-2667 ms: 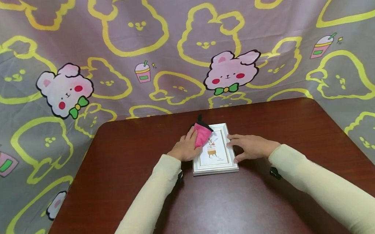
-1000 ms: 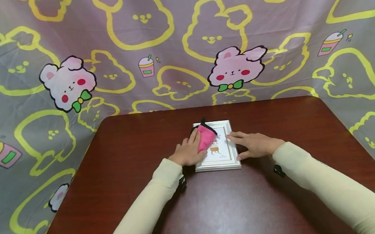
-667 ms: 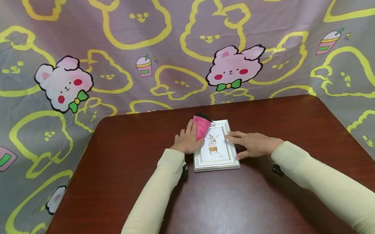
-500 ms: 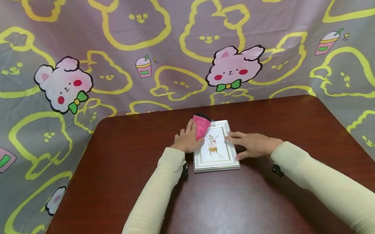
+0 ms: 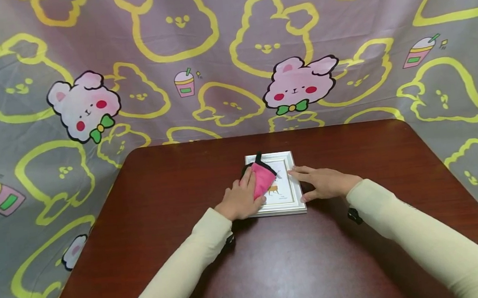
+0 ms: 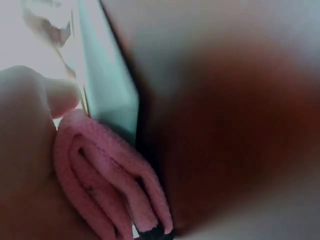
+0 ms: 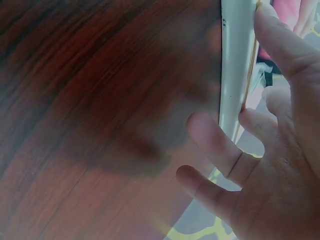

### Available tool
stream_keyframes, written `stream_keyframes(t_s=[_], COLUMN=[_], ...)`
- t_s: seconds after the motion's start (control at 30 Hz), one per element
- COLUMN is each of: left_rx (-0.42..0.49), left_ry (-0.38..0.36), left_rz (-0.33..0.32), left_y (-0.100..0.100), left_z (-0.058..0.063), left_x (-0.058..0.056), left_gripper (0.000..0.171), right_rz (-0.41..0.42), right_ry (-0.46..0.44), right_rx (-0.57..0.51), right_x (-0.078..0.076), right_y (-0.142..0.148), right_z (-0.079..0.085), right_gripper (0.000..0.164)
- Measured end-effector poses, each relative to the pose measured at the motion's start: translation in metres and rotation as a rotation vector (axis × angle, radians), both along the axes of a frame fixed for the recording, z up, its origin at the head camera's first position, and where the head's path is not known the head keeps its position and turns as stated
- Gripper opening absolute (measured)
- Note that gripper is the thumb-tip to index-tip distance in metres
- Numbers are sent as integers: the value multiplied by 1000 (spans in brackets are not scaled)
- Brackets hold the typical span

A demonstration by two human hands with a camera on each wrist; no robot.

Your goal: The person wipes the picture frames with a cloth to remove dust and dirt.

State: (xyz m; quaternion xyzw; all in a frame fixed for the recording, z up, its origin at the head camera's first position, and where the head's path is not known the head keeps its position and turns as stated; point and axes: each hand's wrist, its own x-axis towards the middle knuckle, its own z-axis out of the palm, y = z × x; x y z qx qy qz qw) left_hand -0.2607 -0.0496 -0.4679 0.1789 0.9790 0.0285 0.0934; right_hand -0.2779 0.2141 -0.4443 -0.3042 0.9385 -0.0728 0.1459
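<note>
A white picture frame (image 5: 293, 182) lies flat on the table, with a small plant print partly hidden by a pink cloth (image 5: 263, 180) with black edging. My left hand (image 5: 240, 199) lies over the cloth with fairly straight fingers, pressing it on the frame's left side. In the left wrist view the cloth (image 6: 107, 170) shows as folded layers beside the frame's edge (image 6: 107, 85); most fingers there are hidden. At the frame's right side my right hand (image 5: 323, 183) touches the border with its thumb and a fingertip. Its other fingers (image 7: 215, 142) are spread off the frame.
The reddish-brown wooden table (image 5: 174, 187) has rounded far corners. A patterned fabric curtain (image 5: 213, 38) hangs behind it and along both sides.
My left hand has slid the cloth from the frame's far left corner back toward me, over the print. The right hand and the frame stay in place.
</note>
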Motion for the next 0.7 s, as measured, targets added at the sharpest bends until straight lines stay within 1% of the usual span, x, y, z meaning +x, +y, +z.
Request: stream_keyframes(t_s=[0.1,0.2,0.27,0.33,0.47,0.57,0.7], left_rx=[-6,13,24,21,11,12,2], left_ry=[25,59,68,65,48,57,56], left_rz=[-32,-56,-65,-67,-72,-80,-91], left_y=[-3,-7,-9,-12,-15,-14,-14], left_z=[-3,-5,-5,-5,-1,2,4], left_x=[19,34,43,53,70,76,74], left_gripper=[81,81,81,82,84,84,83], right_rz=[-9,-14,-9,5,5,-14,-18], right_ry=[2,14,16,16,15,18,9], right_rx=[-1,-3,-7,-13,-13,-8,-10], right_x=[1,1,1,1,0,0,1], right_y=[0,-2,-2,-3,-5,-4,-3], right_z=[1,1,0,-1,-2,0,2], right_gripper=[91,90,86,83,79,78,78])
